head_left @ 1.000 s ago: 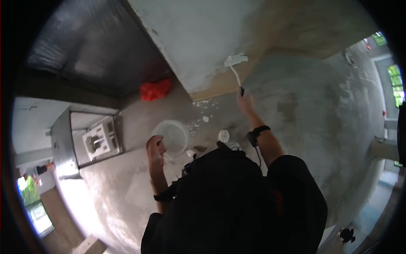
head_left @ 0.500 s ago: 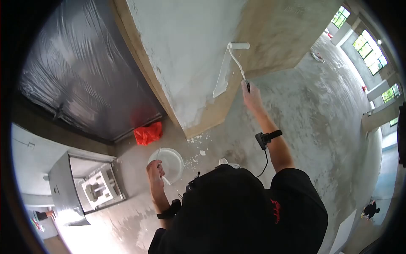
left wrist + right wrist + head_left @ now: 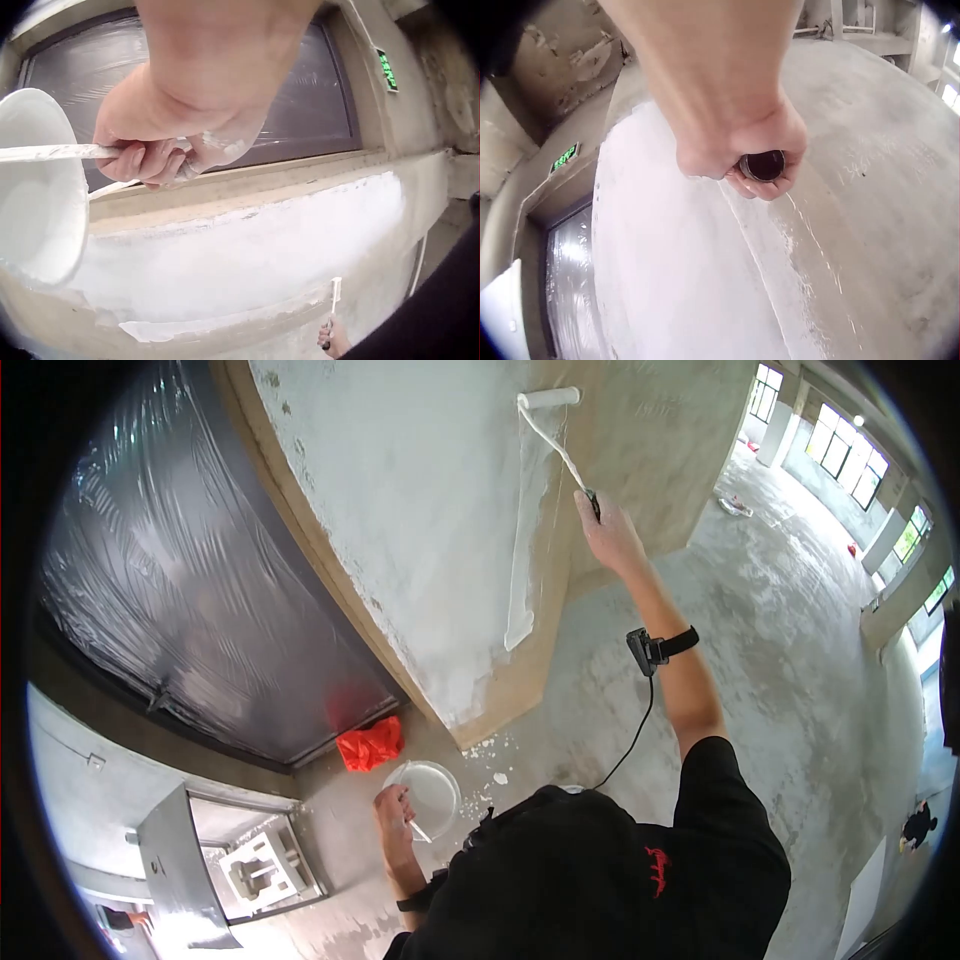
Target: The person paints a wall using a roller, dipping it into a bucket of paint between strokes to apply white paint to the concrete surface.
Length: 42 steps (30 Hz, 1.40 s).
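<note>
My right hand (image 3: 615,535) grips the black handle of a paint roller (image 3: 552,398), arm stretched up in the head view. The roller's white sleeve lies against the wall (image 3: 400,510), at the top of a fresh white stripe (image 3: 520,580). In the right wrist view the round black handle end (image 3: 765,166) shows inside the curled fingers; the sleeve is hidden there. Low down, my left hand (image 3: 395,825) holds a white bucket (image 3: 37,195) by its paint-coated handle (image 3: 52,153), fingers curled round it. The bucket hangs beside that hand.
Plastic sheeting (image 3: 220,580) covers a dark panel left of the wall. A red bag (image 3: 371,744) and white flakes (image 3: 500,778) lie on the floor near the wall's foot. A metal door (image 3: 180,870) stands ajar at lower left. Concrete floor (image 3: 700,660) stretches right.
The right hand has moved the roller up the wall, leaving a longer white stripe below it. The left hand keeps the bucket low. The head view has tilted up, showing more wall.
</note>
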Motion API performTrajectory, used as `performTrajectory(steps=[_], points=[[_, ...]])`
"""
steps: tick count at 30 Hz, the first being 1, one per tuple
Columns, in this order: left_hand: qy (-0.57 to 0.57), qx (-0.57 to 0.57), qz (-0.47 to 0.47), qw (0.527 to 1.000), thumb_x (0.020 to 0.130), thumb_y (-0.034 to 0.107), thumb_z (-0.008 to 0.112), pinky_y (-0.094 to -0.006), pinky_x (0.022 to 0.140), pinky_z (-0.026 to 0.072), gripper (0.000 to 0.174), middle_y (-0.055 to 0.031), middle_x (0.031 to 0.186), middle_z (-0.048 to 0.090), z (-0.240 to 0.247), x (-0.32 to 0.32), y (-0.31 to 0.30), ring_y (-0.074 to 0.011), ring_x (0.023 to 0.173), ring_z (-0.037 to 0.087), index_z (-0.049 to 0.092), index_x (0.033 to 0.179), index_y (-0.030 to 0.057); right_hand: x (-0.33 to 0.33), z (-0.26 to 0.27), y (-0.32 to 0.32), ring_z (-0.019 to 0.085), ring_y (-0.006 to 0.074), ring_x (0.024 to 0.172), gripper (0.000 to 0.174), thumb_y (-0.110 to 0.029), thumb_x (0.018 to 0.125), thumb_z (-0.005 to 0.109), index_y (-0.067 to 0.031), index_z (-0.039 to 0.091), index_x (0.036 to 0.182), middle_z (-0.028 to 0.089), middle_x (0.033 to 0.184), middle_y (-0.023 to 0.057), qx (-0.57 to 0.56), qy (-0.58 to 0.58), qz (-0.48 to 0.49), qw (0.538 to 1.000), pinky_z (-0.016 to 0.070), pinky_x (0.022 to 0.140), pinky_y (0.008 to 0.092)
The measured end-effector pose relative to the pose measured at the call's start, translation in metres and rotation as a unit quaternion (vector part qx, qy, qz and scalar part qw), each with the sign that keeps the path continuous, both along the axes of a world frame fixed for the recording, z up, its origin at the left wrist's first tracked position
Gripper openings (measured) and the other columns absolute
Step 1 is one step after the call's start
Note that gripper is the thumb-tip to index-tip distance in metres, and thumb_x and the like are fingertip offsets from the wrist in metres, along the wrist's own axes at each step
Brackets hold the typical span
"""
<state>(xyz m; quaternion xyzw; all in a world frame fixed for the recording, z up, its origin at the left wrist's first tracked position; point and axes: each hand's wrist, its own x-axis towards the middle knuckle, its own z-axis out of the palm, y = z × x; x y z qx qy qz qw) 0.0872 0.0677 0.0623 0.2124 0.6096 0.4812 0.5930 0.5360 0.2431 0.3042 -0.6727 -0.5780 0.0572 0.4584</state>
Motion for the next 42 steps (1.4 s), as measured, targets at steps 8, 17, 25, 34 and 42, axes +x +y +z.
performTrajectory(steps=[8, 17, 25, 34, 42], points=[[0.024, 0.001, -0.009, 1.000, 0.081, 0.014, 0.054, -0.0242, 0.037, 0.0222, 0.013, 0.0047, 0.048, 0.030, 0.002, 0.010, -0.002, -0.0069, 0.037, 0.025, 0.053, 0.074, 0.0031, 0.009, 0.064, 0.031, 0.059, 0.0418, 0.074, 0.048, -0.045, 0.094, 0.043, 0.0019, 0.053, 0.088, 0.060, 0.076, 0.0239, 0.076, -0.044, -0.012, 0.996, 0.0445, 0.064, 0.0465], [0.063, 0.000, -0.034, 0.997, 0.080, 0.011, 0.054, -0.0260, 0.038, 0.0251, 0.013, 0.0036, 0.049, 0.033, 0.005, 0.011, -0.005, -0.0079, 0.038, 0.028, 0.053, 0.069, 0.0031, 0.007, 0.151, 0.059, 0.061, 0.0418, 0.078, 0.049, -0.044, 0.094, 0.042, 0.0022, 0.056, 0.087, 0.062, 0.079, 0.0241, 0.184, -0.078, 0.029, 0.979, 0.0460, 0.069, 0.0463], [0.047, 0.008, -0.018, 0.999, 0.078, 0.010, 0.056, -0.0262, 0.036, 0.0232, 0.013, 0.0036, 0.048, 0.033, -0.001, 0.014, -0.014, -0.0079, 0.037, 0.027, 0.054, 0.068, 0.0023, -0.005, 0.248, 0.070, 0.061, 0.0427, 0.085, 0.053, -0.045, 0.094, 0.039, 0.0036, 0.060, 0.092, 0.063, 0.086, 0.0262, 0.196, -0.136, 0.027, 0.971, 0.0474, 0.076, 0.0479], [0.006, 0.027, -0.021, 0.999, 0.079, 0.011, 0.056, -0.0250, 0.035, 0.0217, 0.014, 0.0032, 0.047, 0.033, -0.031, 0.012, -0.022, -0.0073, 0.035, 0.026, 0.055, 0.070, 0.0007, -0.044, 0.223, 0.065, 0.061, 0.0434, 0.079, 0.052, -0.043, 0.095, 0.039, 0.0035, 0.060, 0.087, 0.062, 0.080, 0.0267, 0.217, -0.109, -0.004, 0.970, 0.0470, 0.071, 0.0490], [0.057, -0.020, -0.014, 0.998, 0.079, 0.012, 0.057, -0.0249, 0.035, 0.0245, 0.013, 0.0032, 0.048, 0.034, -0.021, 0.028, -0.021, -0.0076, 0.037, 0.028, 0.056, 0.071, 0.0013, -0.044, 0.126, 0.048, 0.061, 0.0437, 0.074, 0.049, -0.040, 0.095, 0.039, 0.0036, 0.060, 0.085, 0.062, 0.075, 0.0273, 0.158, -0.067, -0.005, 0.985, 0.0477, 0.067, 0.0505]])
